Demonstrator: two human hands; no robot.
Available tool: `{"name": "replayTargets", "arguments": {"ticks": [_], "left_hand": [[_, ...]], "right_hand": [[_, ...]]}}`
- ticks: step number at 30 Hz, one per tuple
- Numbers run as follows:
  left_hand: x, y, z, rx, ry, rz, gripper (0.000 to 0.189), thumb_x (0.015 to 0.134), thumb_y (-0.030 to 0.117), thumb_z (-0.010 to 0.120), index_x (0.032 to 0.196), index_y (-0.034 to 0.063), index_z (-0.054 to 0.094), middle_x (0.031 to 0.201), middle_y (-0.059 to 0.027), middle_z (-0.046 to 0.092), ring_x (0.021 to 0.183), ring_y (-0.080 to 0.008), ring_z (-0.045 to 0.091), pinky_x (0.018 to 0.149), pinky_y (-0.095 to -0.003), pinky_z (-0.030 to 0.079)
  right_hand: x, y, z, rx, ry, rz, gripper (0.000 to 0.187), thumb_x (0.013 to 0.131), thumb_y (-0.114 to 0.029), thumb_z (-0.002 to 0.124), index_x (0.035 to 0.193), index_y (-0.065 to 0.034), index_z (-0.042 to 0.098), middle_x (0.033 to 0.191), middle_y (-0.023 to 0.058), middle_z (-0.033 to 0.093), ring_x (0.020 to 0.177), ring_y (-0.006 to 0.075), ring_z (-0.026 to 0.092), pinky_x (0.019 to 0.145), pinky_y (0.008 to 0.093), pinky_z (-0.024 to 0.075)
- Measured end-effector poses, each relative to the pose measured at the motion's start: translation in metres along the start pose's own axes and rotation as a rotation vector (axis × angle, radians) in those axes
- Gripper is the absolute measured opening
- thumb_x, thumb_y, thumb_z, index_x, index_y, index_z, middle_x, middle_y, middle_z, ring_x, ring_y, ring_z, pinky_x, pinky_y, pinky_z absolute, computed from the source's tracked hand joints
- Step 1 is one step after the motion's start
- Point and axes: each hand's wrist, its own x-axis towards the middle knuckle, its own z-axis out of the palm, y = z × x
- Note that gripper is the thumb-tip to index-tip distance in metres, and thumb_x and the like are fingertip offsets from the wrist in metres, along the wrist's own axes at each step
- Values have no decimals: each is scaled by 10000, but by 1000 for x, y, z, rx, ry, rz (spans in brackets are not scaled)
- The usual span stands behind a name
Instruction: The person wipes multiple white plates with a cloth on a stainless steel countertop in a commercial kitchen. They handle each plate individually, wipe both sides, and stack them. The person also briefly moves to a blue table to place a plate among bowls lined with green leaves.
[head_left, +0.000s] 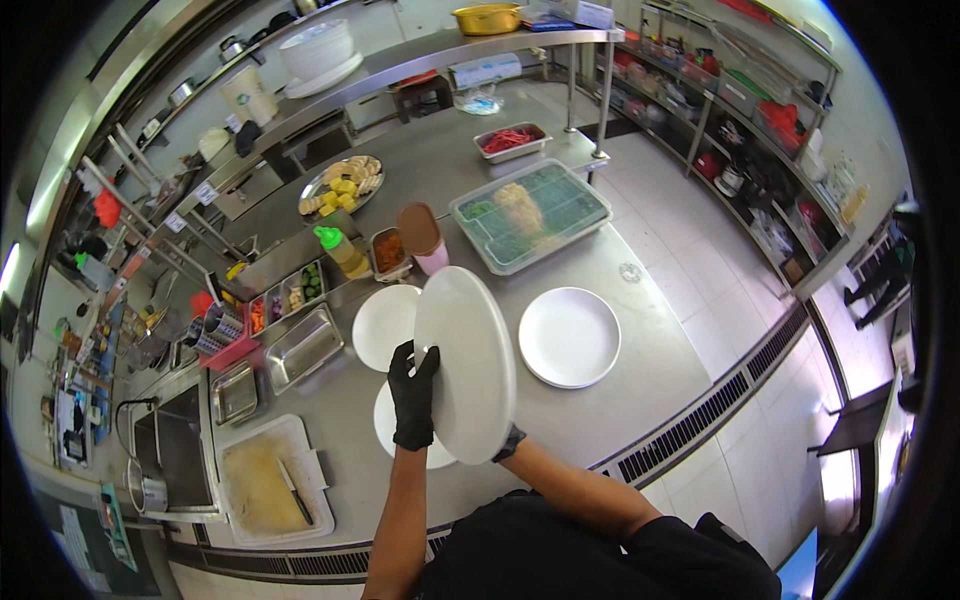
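Both my hands wear black gloves and hold a white plate (465, 367) tilted steeply above a steel worktable. My left hand (414, 394) grips its left edge, thumb on the near face. My right hand (510, 442) is at its lower right edge, mostly hidden behind it; whether the plate is single or several stacked, I cannot tell. Behind it, a round white plate (384, 326) lies on the table, partly covered. Another white plate (394, 424) shows below, behind my left hand. To the right rests a white plate (570, 337), apparently stacked on another.
A lidded plastic container (532, 214), a steel tray of red strips (511, 141), a squeeze bottle (343, 253) and a brown-lidded container (421, 232) stand beyond the plates. At left are an empty steel pan (304, 349) and a cutting board (262, 480) with a knife (295, 491).
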Motion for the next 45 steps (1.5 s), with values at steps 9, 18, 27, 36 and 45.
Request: {"name": "replayTargets", "arguments": {"ticks": [9,18,27,36,45], "left_hand": [[31,-111,92,-40,-162,-27,245,893,37,683,1103,2,561,1000,-66,630,884,-154,578,827,-323,489],[34,-188,172,140,-58,69,202,888,25,647,1071,6,561,963,-100,632,864,-204,605,810,-361,495],[49,-166,196,847,-18,236,480,842,233,716,1246,34,551,1045,-227,579,945,-379,599,800,-472,495],[-47,-45,135,-616,-863,-525,601,949,269,677,1455,52,438,1260,-89,614,1051,-208,641,838,-358,561],[-25,-7,3,-196,-272,-176,341,865,61,703,1184,-13,611,980,-43,678,839,-121,647,734,-251,534]], "right_hand": [[-125,-141,-80,-2043,291,-544,358,976,-310,599,1195,-29,642,1103,109,704,947,198,686,850,348,565],[-236,-162,-134,-489,768,-442,347,986,-319,588,1140,-9,612,963,38,641,824,138,625,694,285,519],[-238,-174,-154,-751,733,-487,339,984,-265,603,1175,15,599,976,39,644,842,128,609,717,290,509],[-119,-154,-138,-436,234,-346,558,983,-187,640,1457,-29,392,1368,82,511,1171,159,554,982,311,503],[-28,-139,-49,-285,75,197,650,1018,-469,443,1506,-52,342,1371,189,561,1125,277,630,944,414,510]]}}
